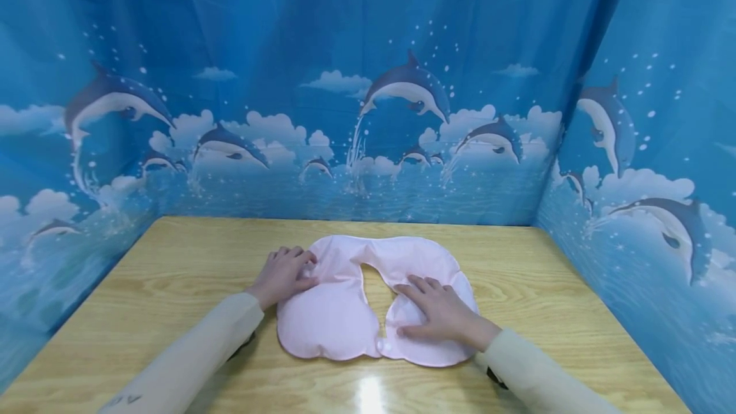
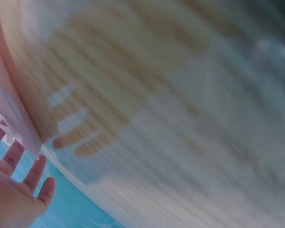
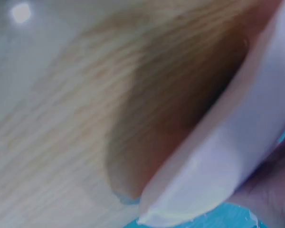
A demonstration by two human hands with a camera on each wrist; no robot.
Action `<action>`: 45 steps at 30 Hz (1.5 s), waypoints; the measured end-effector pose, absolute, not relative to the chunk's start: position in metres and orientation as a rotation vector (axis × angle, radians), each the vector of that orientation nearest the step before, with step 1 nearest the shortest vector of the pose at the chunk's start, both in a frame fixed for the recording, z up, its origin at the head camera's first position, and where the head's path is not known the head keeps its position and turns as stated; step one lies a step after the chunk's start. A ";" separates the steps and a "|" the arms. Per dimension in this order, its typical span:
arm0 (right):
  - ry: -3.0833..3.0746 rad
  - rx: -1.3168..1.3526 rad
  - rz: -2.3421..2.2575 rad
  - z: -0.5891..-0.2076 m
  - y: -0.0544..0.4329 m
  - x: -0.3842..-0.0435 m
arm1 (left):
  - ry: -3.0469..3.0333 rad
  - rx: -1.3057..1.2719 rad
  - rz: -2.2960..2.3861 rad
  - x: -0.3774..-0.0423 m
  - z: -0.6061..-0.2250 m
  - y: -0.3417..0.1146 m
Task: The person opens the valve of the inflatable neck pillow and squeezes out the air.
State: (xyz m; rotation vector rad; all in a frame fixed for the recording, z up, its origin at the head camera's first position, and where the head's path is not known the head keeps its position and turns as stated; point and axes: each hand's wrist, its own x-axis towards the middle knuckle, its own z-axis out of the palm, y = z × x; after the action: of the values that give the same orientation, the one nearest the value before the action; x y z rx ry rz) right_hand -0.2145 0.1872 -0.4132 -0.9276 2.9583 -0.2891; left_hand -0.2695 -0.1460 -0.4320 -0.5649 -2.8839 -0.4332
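Observation:
A pale pink U-shaped neck pillow (image 1: 328, 318) lies on the table with its opening toward me. Its two ends meet at the front, where a small whitish round fastener (image 1: 384, 345) shows. My left hand (image 1: 283, 276) rests at the pillow's upper left edge, fingers slightly bent. In the left wrist view, the left hand's fingers (image 2: 34, 173) extend beside the pink edge. On the right lobe lies my right hand (image 1: 439, 312), fingers spread over the fabric. The right wrist view shows the pillow's raised rim (image 3: 228, 152), with part of that hand behind it.
The wood-grain table (image 1: 195, 260) is glossy and reflects light near its front. A blue curtain (image 1: 287, 50) printed with dolphins and clouds hangs along the back and both sides. Pale sleeves (image 1: 190, 350) cover both forearms.

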 end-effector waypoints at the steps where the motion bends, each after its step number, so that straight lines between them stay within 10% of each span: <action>1: 2.941 -0.942 -0.296 -0.412 0.188 -0.214 | -2.891 -0.561 -0.434 -0.269 -0.432 -0.146; 45: 3.048 -1.034 -0.268 -0.423 0.202 -0.217 | -2.923 -0.537 -0.414 -0.271 -0.433 -0.148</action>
State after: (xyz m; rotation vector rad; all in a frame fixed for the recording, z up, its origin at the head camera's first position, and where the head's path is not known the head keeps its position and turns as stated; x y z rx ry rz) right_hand -0.2168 0.2017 -0.4235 -1.0336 3.0485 -0.2677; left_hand -0.2714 -0.1475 -0.4331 -0.5371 -2.9231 -0.4137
